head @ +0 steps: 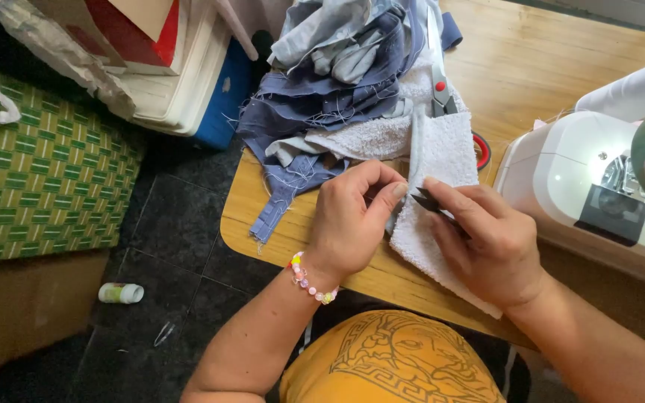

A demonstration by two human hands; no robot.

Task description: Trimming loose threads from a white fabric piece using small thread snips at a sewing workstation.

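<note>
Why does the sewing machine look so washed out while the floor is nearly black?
In the head view, strong daylight from the right glares off the white sewing machine and the wooden table, bleaching detail there; the dark tiled floor lies in shade. The left hand, right hand and white towel piece are evenly lit and sharp; straight edges bow slightly near the frame's borders.

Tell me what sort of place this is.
Likely a home sewing corner: a white sewing machine stands on a wooden table, beside a pile of blue-grey fabric scraps and scissors.
</note>
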